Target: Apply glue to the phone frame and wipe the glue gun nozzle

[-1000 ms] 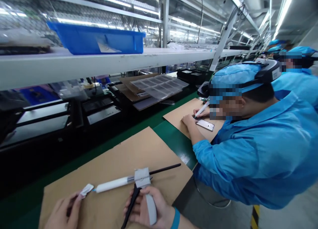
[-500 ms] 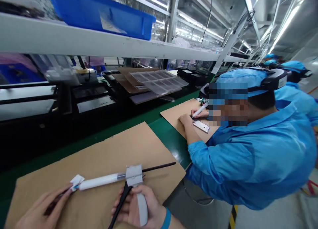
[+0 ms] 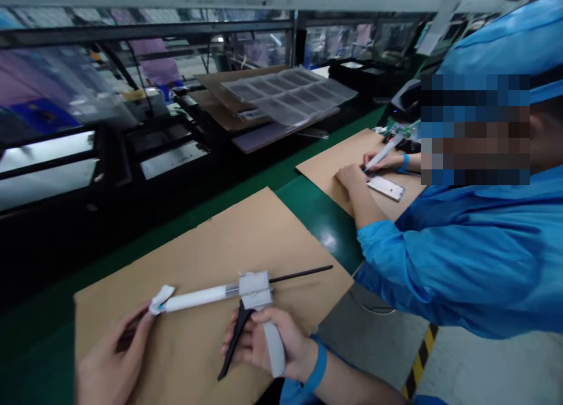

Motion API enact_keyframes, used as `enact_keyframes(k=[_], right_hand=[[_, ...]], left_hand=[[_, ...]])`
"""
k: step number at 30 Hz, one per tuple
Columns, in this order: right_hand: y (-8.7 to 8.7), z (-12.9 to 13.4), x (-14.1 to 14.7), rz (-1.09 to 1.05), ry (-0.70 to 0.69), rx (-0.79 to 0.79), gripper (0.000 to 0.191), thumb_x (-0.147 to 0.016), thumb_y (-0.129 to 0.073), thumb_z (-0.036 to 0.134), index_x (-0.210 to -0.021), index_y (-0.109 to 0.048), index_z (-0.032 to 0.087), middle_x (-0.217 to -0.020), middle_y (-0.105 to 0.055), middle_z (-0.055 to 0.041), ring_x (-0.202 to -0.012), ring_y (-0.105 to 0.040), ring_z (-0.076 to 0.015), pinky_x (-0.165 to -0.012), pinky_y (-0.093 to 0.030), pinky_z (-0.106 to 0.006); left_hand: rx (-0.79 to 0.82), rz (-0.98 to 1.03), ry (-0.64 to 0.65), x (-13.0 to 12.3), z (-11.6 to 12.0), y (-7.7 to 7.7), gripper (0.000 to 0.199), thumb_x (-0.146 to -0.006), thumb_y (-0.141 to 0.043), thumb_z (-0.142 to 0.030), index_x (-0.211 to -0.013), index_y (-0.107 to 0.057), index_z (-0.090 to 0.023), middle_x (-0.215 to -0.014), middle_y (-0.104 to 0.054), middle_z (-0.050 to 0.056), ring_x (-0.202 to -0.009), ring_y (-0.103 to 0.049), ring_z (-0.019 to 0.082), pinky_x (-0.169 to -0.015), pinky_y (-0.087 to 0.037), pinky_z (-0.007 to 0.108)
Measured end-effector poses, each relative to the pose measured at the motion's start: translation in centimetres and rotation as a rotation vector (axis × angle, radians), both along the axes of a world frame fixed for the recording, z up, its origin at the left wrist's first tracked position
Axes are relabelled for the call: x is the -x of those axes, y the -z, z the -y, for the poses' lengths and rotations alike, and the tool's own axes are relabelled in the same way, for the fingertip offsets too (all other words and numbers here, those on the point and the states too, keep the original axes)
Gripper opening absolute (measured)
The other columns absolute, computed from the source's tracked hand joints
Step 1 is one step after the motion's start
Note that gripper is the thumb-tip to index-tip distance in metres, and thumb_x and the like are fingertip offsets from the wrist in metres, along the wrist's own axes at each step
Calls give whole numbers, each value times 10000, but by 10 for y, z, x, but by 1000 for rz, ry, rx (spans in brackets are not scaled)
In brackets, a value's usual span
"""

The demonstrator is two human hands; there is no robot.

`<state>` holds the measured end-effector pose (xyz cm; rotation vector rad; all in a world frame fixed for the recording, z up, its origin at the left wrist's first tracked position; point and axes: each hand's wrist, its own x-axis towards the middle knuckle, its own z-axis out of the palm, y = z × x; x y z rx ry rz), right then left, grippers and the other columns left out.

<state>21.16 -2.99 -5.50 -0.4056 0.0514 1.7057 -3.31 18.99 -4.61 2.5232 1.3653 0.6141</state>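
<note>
A dispensing gun (image 3: 255,290) with a white tube (image 3: 196,299) on its front and a thin dark rod at its back is held over a brown cardboard sheet (image 3: 185,358). My right hand (image 3: 268,343) is wrapped round its grey grip, with the fingers by the black trigger. At the tube's tip, my left hand (image 3: 116,355) pinches a small white wipe (image 3: 161,300) between thumb and fingers. The wipe touches or nearly touches the tip, where a bit of blue shows.
To the right a co-worker in blue (image 3: 461,264) leans over another cardboard sheet (image 3: 325,164), holding a white tube near a white phone-like part (image 3: 386,188). Clear trays (image 3: 290,97) and black frames (image 3: 176,159) stand behind, beneath a shelf.
The view has swung down and closer to the co-worker, so the blue bin has left the picture. Both my hands keep their holds on the gun and the wipe.
</note>
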Motion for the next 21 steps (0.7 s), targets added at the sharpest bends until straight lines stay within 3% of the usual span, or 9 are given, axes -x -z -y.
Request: enact_keyframes(k=[3, 6, 14, 21], right_hand=[[0, 4, 0, -52, -3, 5, 670, -652, -944, 472, -1159, -680, 123, -1042, -752, -66, -1002, -747, -182, -973, -565, -292], [-3, 6, 0, -55, -11, 29, 717, -610, -990, 481, -1156, -691, 125, -1029, -751, -58, -994, -748, -188, -988, -583, -306], [-9, 11, -6, 65, -5, 86, 690, -616, -992, 499, -1134, -695, 153, -1035, -729, -51, -1053, -722, -222, -1062, -580, -370], [-4, 26, -11, 208, 71, 204, 503, -700, -858, 461, -1096, -698, 194, -1063, -693, -57, -1081, -681, -205, -1084, -613, -408]], left_hand=[[121, 177, -117, -17, 13, -20, 245, -934, -652, -689, -1030, -824, -543, -1076, -877, -115, -974, -863, 354, -823, -723, 494], [143, 160, -113, -23, 19, -26, 329, -932, -609, -674, -1009, -802, -419, -1126, -879, -38, -969, -847, 353, -844, -698, 465], [224, 175, -84, -24, 24, -24, 397, -1054, -546, -562, -1131, -746, -228, -1146, -820, 73, -1020, -766, 288, -889, -602, 340], [196, 347, 12, -29, 38, -5, 330, -1112, -545, -409, -1164, -768, -172, -1153, -790, 126, -1046, -741, 271, -999, -595, 402]])
